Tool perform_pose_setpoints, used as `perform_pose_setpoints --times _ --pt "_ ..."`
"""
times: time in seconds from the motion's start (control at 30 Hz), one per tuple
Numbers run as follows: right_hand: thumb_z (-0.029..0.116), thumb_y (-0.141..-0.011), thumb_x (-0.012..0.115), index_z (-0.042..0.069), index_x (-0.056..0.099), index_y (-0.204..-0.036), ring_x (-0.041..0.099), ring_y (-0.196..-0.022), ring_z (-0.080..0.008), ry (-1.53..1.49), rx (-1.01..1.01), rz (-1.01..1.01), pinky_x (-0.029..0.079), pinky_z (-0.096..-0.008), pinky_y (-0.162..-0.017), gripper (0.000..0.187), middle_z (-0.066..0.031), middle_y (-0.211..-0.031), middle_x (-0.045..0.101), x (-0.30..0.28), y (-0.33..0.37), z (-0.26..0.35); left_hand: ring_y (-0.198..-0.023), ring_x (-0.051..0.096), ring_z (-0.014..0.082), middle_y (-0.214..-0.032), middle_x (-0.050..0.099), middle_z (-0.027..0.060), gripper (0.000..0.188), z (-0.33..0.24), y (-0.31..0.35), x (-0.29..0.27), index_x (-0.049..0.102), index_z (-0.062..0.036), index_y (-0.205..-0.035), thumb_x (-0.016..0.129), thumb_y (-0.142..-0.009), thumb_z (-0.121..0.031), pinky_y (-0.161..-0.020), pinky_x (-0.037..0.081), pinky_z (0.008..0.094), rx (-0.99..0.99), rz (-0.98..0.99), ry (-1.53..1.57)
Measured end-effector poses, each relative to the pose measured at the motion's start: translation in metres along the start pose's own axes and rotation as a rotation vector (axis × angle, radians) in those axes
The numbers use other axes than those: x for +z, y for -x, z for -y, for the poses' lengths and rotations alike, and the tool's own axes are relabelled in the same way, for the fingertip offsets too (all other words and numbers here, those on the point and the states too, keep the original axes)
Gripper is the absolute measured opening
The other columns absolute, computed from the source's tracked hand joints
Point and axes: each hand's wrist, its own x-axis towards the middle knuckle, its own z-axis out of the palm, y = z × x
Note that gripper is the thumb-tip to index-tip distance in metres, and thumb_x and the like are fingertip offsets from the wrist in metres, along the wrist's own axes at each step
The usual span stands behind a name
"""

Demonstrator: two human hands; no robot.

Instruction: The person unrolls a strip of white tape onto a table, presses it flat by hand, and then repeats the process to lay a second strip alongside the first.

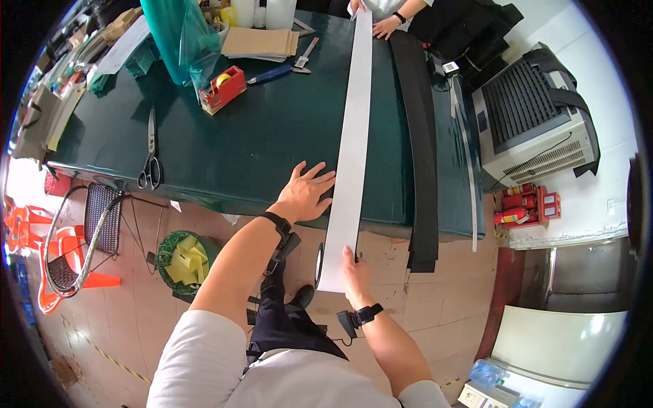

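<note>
A long white strip (352, 143) runs lengthwise across the dark green table and hangs over its near edge. My left hand (305, 195) lies flat on the table with fingers spread, its fingertips at the strip's left edge. Past the table edge, my right hand (356, 277) grips the strip's right side near its end, thumb on top; the other fingers are hidden beneath. A dark curved edge (320, 265) shows under the strip's near end. At the far end, a co-worker's hand (358, 7) holds the strip, and their other hand (386, 27) rests beside it.
Black strips (420, 156) lie to the right, overhanging the near edge. Scissors (151, 153), a red tape dispenser (223, 90), a blue-handled knife (271, 73) and brown cardboard sheets (258, 43) are on the table (272, 129). A green bin (166, 253) with yellow scraps stands below.
</note>
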Motion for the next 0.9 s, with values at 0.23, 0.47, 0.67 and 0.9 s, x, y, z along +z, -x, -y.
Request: perform_pose_setpoints --times 0.23,0.47,0.67,0.9 --pt "0.053 -0.092 0.064 0.000 0.051 -0.061 0.046 -0.052 -0.0149 -0.040 -0.011 0.010 0.037 -0.0345 -0.049 0.062 -0.0051 -0.056 0.050 0.001 -0.005 -0.004 -0.147 0.028 0.0240 -0.151 0.047 0.0023 0.059 -0.001 -0.003 -0.003 0.046 -0.0137 -0.147 0.060 -0.092 -0.033 -0.121 0.014 0.0544 0.008 -0.020 0.019" --pt "0.053 -0.092 0.064 -0.001 0.052 -0.062 0.048 -0.051 -0.0173 -0.080 0.005 0.025 0.039 -0.0359 -0.049 0.063 -0.0070 -0.055 0.051 0.001 -0.006 -0.004 -0.146 0.029 0.0249 -0.150 0.047 0.0030 0.059 0.001 -0.002 -0.002 0.048 -0.0137 -0.146 0.060 -0.091 -0.032 -0.120 0.015 0.0546 0.013 -0.039 0.041" --pt "0.052 -0.092 0.065 0.001 0.050 -0.058 0.043 -0.051 -0.0127 -0.047 -0.001 -0.023 0.035 -0.0344 -0.048 0.062 -0.0021 -0.055 0.048 0.004 -0.007 -0.004 -0.146 0.029 0.0246 -0.150 0.047 0.0026 0.057 0.000 -0.003 -0.001 0.048 -0.0130 -0.144 0.059 -0.092 -0.034 -0.120 0.016 0.0542 0.020 -0.049 0.028" --pt "0.054 -0.091 0.065 -0.001 0.051 -0.059 0.044 -0.052 -0.0140 0.036 -0.026 -0.040 0.036 -0.0363 -0.049 0.065 -0.0038 -0.054 0.049 0.006 -0.014 -0.015 -0.146 0.030 0.0247 -0.150 0.048 0.0032 0.059 -0.002 -0.004 -0.003 0.049 -0.0113 -0.144 0.061 -0.090 -0.033 -0.120 0.014 0.0545 0.011 -0.061 0.044"
